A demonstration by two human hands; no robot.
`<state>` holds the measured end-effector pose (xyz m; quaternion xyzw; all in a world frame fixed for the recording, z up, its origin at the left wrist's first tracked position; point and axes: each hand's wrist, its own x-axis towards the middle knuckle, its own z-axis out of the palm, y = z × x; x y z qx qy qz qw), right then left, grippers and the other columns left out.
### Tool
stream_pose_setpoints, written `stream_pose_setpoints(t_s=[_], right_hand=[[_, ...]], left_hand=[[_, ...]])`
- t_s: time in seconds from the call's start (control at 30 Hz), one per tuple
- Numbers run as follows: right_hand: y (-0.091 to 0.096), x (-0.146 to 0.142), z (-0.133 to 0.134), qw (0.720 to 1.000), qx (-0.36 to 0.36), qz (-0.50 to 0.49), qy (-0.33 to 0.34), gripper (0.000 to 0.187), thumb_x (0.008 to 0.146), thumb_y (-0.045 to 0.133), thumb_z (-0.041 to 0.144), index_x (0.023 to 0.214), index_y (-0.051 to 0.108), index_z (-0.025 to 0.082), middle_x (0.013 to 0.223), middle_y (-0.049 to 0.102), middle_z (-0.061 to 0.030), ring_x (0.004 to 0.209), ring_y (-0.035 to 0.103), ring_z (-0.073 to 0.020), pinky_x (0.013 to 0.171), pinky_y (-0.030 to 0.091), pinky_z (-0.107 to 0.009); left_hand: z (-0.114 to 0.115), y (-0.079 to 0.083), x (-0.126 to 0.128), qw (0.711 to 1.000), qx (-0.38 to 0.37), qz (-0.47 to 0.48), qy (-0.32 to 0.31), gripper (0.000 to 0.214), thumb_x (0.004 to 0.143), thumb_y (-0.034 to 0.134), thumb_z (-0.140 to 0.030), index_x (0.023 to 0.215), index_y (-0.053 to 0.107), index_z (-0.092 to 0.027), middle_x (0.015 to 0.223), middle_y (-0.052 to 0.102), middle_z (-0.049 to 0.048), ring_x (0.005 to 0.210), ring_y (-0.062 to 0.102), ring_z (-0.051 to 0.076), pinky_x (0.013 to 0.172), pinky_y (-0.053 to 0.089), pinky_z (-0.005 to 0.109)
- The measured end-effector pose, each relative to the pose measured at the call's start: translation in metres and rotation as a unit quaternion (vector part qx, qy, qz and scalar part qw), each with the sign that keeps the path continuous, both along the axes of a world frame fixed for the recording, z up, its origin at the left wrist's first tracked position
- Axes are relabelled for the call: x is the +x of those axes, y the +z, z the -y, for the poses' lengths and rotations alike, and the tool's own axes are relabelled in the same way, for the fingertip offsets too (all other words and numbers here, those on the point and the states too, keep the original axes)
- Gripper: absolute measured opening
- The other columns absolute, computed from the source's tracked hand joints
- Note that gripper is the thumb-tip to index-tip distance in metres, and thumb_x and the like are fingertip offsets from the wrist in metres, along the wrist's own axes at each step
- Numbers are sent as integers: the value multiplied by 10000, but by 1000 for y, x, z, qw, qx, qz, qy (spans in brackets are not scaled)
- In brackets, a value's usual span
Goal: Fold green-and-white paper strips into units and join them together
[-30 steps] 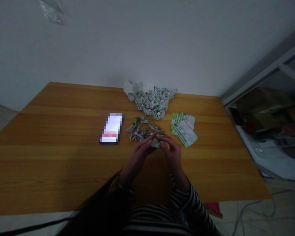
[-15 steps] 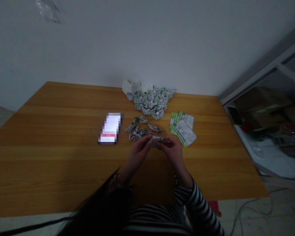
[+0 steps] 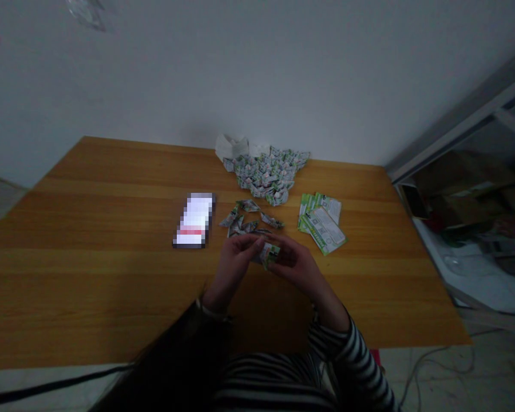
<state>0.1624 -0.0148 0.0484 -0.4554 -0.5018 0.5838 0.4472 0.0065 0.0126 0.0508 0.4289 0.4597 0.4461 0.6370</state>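
My left hand (image 3: 233,264) and my right hand (image 3: 295,264) meet over the wooden table (image 3: 90,240), both pinching a small folded piece of green-and-white printed paper (image 3: 269,252). Just beyond my fingers lie several small folded paper pieces (image 3: 244,220). Farther back sits a heap of folded paper pieces (image 3: 266,174) near the wall. A fan of flat green-and-white slips (image 3: 321,223) lies to the right of my right hand.
A phone (image 3: 194,220) with a lit screen lies left of the loose pieces. Crumpled white paper (image 3: 229,146) rests behind the heap. A grey wall bounds the table's far edge. Right of the table are a metal frame (image 3: 476,114) and floor clutter.
Both hands have drawn slightly toward me with the folded paper, turning it between the fingers. Everything else on the table stays in place.
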Motion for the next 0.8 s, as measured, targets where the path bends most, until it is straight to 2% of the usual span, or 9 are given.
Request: stream_pose_setpoints(t_s=[0.07, 0.13, 0.23, 0.3, 0.37, 0.43, 0.5, 0.6, 0.8], right_hand=[[-4, 3, -3, 999, -27, -16, 30, 561, 668, 750, 191, 1209, 612, 238, 947, 726, -24, 781, 686, -172, 697, 556, -291], [-7, 5, -5, 999, -36, -20, 2, 519, 676, 749, 216, 1181, 628, 220, 868, 736, -20, 740, 691, -172, 678, 556, -291], [-10, 10, -6, 998, -35, -32, -36, 533, 680, 761, 270, 1194, 628, 225, 800, 735, -4, 710, 688, -166, 652, 552, -280], [-9, 13, -6, 998, -43, -31, -17, 577, 682, 765, 289, 1234, 610, 232, 724, 717, 20, 634, 666, -144, 590, 534, -249], [-7, 16, -6, 998, -54, -19, 23, 578, 695, 758, 288, 1249, 607, 218, 634, 683, 42, 550, 626, -119, 525, 499, -215], [-6, 18, -5, 997, -58, -7, 50, 543, 718, 740, 283, 1240, 619, 198, 588, 660, 47, 506, 597, -105, 490, 469, -195], [-5, 19, -4, 997, -56, 0, 48, 504, 730, 728, 280, 1217, 636, 188, 574, 658, 44, 486, 581, -98, 476, 457, -188], [-5, 18, -2, 999, -48, 1, 22, 462, 727, 725, 283, 1175, 661, 189, 586, 676, 34, 481, 585, -103, 481, 472, -202], [-10, 12, -4, 998, -28, 49, 21, 527, 640, 787, 234, 1150, 662, 201, 684, 709, 27, 525, 600, -118, 487, 457, -203]], left_hand=[[1, -1, 3, 999, 18, -27, 3, 215, 780, 679, -341, 795, 726, -132, 742, 730, 49, 661, 647, 157, 643, 501, 264], [1, -1, 4, 996, 54, -72, 6, 230, 817, 642, -336, 910, 720, -141, 843, 739, 68, 770, 673, 189, 722, 523, 302], [0, 1, -2, 973, 167, -156, -6, 366, 826, 650, -285, 1180, 613, -204, 1017, 702, 70, 951, 655, 211, 860, 511, 356], [-1, 6, -11, 937, 264, -222, -52, 378, 803, 683, -244, 1172, 600, -239, 1109, 632, 74, 1046, 603, 218, 921, 484, 379], [-3, 11, -21, 882, 335, -311, -117, 194, 812, 671, -235, 1006, 677, -245, 1153, 547, 84, 1104, 543, 236, 935, 469, 396], [-6, 17, -27, 839, 372, -351, -186, 127, 828, 652, -242, 948, 694, -247, 1149, 504, 83, 1084, 533, 231, 922, 475, 393], [-8, 21, -28, 815, 387, -365, -230, 139, 812, 671, -248, 950, 693, -243, 1161, 490, 86, 1104, 516, 241, 935, 468, 400], [-9, 21, -24, 809, 384, -374, -241, 100, 826, 652, -233, 918, 692, -228, 1141, 506, 85, 1089, 519, 242, 928, 463, 401], [-8, 10, -16, 836, 379, -333, -216, 74, 839, 627, -203, 857, 698, -215, 1133, 511, 77, 1100, 517, 232, 953, 445, 384]])
